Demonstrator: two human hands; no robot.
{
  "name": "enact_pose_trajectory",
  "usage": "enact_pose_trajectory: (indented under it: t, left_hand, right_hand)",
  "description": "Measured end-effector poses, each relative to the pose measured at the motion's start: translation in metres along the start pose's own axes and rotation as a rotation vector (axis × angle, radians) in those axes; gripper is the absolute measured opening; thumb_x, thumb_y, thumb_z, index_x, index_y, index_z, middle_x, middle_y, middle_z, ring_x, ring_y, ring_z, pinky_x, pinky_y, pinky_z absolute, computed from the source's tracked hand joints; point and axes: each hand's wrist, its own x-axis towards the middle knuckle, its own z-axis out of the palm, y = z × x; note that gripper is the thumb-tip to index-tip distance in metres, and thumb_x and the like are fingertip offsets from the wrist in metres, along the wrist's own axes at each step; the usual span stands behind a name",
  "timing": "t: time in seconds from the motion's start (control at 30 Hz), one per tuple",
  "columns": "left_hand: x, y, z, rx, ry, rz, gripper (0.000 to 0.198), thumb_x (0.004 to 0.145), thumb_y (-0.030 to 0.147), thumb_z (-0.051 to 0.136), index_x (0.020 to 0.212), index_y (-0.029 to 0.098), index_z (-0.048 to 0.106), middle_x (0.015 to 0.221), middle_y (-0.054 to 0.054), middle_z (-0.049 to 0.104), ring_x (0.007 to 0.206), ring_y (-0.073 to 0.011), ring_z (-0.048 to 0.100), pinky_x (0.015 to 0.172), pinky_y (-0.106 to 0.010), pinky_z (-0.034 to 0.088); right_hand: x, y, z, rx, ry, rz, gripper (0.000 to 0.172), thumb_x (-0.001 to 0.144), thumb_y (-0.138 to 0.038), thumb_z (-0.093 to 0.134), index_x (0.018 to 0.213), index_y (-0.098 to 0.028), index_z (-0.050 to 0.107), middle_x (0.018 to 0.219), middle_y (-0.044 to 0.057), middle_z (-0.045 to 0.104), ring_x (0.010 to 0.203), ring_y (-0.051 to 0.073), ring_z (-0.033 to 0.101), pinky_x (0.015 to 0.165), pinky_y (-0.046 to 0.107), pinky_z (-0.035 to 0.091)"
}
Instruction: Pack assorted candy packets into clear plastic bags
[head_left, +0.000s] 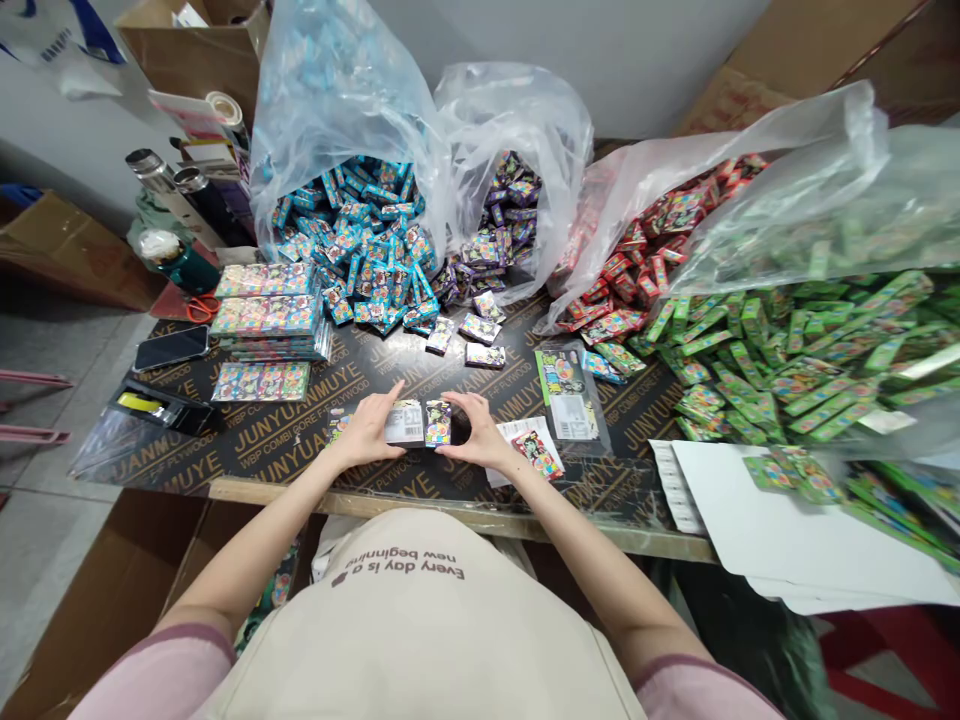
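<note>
My left hand and my right hand meet near the front edge of the dark plywood table. Together they grip a small stack of flat printed packets, the left on a whitish packet, the right on a purple one. A clear sleeve with a green card lies just right of my right hand. A loose printed card lies under my right wrist.
Open plastic bags hold blue packets, purple packets, red packets and green packets. Stacked filled sleeves, a phone, scissors and flasks sit left. White sheets overhang right.
</note>
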Motion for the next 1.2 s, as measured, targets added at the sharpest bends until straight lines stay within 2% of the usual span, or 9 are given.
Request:
enact_pose_trajectory:
  t: [0.13,0.23,0.4,0.47,0.6,0.7,0.77,0.93,1.2]
  left_hand:
    - [0.003,0.003,-0.001,-0.014,-0.061,0.041,0.112,0.061,0.03,0.074,0.15,0.023,0.006,0.129,-0.012,0.049,0.116,-0.0308,0.046,0.1,-0.046,0.036]
    - [0.006,0.001,0.002,-0.037,-0.008,0.01,0.112,0.061,0.031,0.075,0.15,0.022,0.008,0.128,-0.013,0.049,0.115,-0.0308,0.047,0.097,-0.046,0.038]
    - [0.009,0.003,0.007,-0.035,0.018,0.014,0.11,0.062,0.032,0.076,0.149,0.022,0.009,0.124,-0.012,0.051,0.113,-0.0305,0.048,0.094,-0.044,0.04]
    - [0.011,0.005,0.008,-0.005,0.01,0.018,0.108,0.063,0.033,0.076,0.149,0.023,0.011,0.122,-0.011,0.052,0.112,-0.0305,0.048,0.094,-0.044,0.04]
    - [0.011,0.009,0.011,0.066,-0.037,0.014,0.108,0.062,0.033,0.076,0.149,0.024,0.013,0.121,-0.011,0.052,0.109,-0.0301,0.048,0.092,-0.042,0.041]
    - [0.011,0.011,0.017,0.114,-0.071,0.019,0.106,0.062,0.031,0.075,0.149,0.024,0.014,0.122,-0.011,0.051,0.11,-0.0303,0.048,0.092,-0.043,0.04]
    - [0.01,0.012,0.021,0.141,-0.076,0.02,0.104,0.062,0.029,0.074,0.148,0.024,0.016,0.122,-0.011,0.051,0.11,-0.0302,0.047,0.092,-0.043,0.04]
    - [0.009,0.011,0.027,0.165,-0.066,0.02,0.103,0.063,0.028,0.072,0.148,0.024,0.016,0.123,-0.01,0.05,0.111,-0.0297,0.046,0.094,-0.042,0.038]
    - [0.008,0.007,0.025,0.169,-0.077,0.016,0.101,0.065,0.03,0.072,0.149,0.023,0.016,0.124,-0.011,0.051,0.111,-0.0295,0.046,0.093,-0.042,0.039]
  right_hand:
    - [0.004,0.006,-0.002,0.015,-0.089,-0.068,0.095,0.062,-0.059,0.074,0.142,-0.026,0.034,0.135,0.012,0.052,0.125,0.031,0.047,0.107,0.051,0.027]
    - [0.001,-0.001,0.0,-0.047,0.032,0.021,0.104,0.061,-0.06,0.075,0.146,-0.025,0.026,0.132,0.013,0.054,0.126,0.033,0.044,0.106,0.052,0.027]
    - [0.002,-0.014,-0.004,-0.004,-0.005,-0.007,0.069,0.085,-0.042,0.056,0.146,-0.03,0.025,0.118,0.006,0.064,0.117,0.026,0.053,0.107,0.051,0.024]
    - [0.011,0.001,-0.022,-0.103,0.145,0.071,0.053,0.089,-0.038,0.049,0.139,-0.027,0.038,0.123,0.008,0.061,0.118,0.026,0.051,0.106,0.049,0.026]
    - [0.042,0.073,-0.091,-0.409,0.716,0.536,0.049,0.088,-0.027,0.038,0.135,-0.014,0.042,0.13,0.018,0.05,0.125,0.029,0.041,0.104,0.048,0.03]
    - [0.061,0.133,-0.141,-0.511,0.72,0.741,0.068,0.074,-0.021,0.054,0.139,-0.012,0.037,0.143,0.021,0.034,0.13,0.035,0.033,0.103,0.053,0.029]
    - [0.07,0.162,-0.159,-0.449,0.636,0.722,0.072,0.067,-0.017,0.057,0.137,-0.013,0.043,0.143,0.021,0.035,0.13,0.035,0.033,0.104,0.053,0.028]
    - [0.079,0.19,-0.167,-0.114,0.771,0.613,0.037,0.065,-0.016,0.053,0.098,-0.01,0.07,0.119,0.018,0.06,0.117,0.029,0.047,0.107,0.047,0.029]
    - [0.038,0.175,-0.162,0.239,1.164,0.693,0.031,0.065,-0.016,0.052,0.092,-0.015,0.067,0.087,0.004,0.071,0.091,0.021,0.064,0.087,0.04,0.051]
